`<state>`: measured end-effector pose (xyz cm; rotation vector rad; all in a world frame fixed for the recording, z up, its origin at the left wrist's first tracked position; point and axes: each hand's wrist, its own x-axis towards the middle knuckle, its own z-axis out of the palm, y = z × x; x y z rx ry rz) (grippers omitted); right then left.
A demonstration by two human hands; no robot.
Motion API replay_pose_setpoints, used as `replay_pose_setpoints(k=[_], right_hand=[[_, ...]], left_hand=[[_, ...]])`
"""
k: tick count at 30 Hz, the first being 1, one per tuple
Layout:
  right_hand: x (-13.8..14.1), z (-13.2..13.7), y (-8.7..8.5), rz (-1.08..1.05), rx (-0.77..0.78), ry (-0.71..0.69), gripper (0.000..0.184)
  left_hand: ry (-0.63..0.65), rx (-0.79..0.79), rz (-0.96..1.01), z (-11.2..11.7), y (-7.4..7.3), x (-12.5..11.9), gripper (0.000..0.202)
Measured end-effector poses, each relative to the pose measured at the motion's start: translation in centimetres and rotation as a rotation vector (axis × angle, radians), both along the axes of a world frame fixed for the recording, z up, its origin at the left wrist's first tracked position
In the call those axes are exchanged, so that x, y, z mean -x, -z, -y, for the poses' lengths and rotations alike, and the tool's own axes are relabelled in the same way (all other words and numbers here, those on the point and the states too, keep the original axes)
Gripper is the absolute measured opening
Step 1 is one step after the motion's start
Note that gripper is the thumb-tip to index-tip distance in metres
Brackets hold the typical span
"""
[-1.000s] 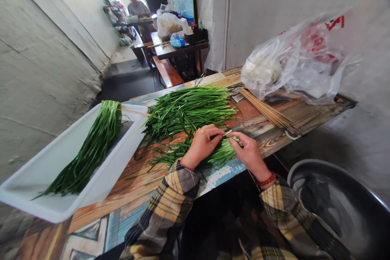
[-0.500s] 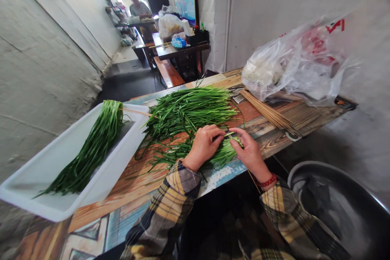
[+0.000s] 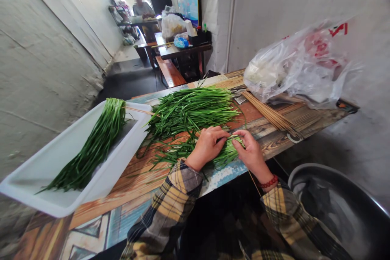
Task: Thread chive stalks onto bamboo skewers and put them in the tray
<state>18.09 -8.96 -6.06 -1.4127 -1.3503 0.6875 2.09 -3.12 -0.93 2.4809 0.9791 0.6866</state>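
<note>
My left hand (image 3: 207, 146) is curled over a small bunch of green chives (image 3: 224, 155) at the table's near edge. My right hand (image 3: 250, 152) pinches the cut ends of the same bunch, and a thin bamboo skewer (image 3: 253, 178) runs from it down past my wrist. Behind the hands lies a large loose pile of chives (image 3: 189, 109) on the wooden table (image 3: 274, 140). A white tray (image 3: 45, 170) at the left holds a bundle of skewered chives (image 3: 91, 150).
A stack of bamboo skewers (image 3: 269, 113) and a crumpled plastic bag (image 3: 298, 65) lie at the table's right end. A dark metal basin (image 3: 338, 207) stands on the floor at the lower right. Another person sits at a far table (image 3: 179, 48).
Both hands stay on the small bunch with only slight finger movement. The view has shifted a little.
</note>
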Motion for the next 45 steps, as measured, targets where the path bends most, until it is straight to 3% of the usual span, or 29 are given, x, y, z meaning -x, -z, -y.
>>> replay_pose_setpoints(k=[7,11,14,22,28,36,45], right_hand=[[0.1,0.0,-0.1,0.026,-0.008,0.009,0.022],[0.2,0.0,-0.2,0.010,0.005,0.005,0.024],[0.2,0.0,-0.3,-0.001,0.004,0.002,0.028],[0.3,-0.2,-0.5,0.065,-0.038,-0.004,0.026],[0.6,-0.4,-0.5,0.054,-0.071,0.008,0.027],[0.4,-0.2,-0.7,0.105,-0.092,0.019,0.027],[0.3,0.0,-1.0,0.108,-0.050,0.009,0.026]], left_hand=[[0.025,0.020,0.099,-0.5,0.1,0.4,0.021],[-0.172,0.004,0.282,-1.8,-0.2,1.5,0.019],[-0.274,-0.047,0.296,-2.5,-0.1,1.9,0.018],[-0.141,-0.096,-0.040,-3.0,1.5,-0.9,0.020],[-0.245,-0.285,-0.337,-2.7,1.0,-1.5,0.018],[-0.265,-0.182,-0.084,-1.7,0.4,0.2,0.009],[-0.213,-0.098,-0.042,-0.4,0.3,-0.3,0.016]])
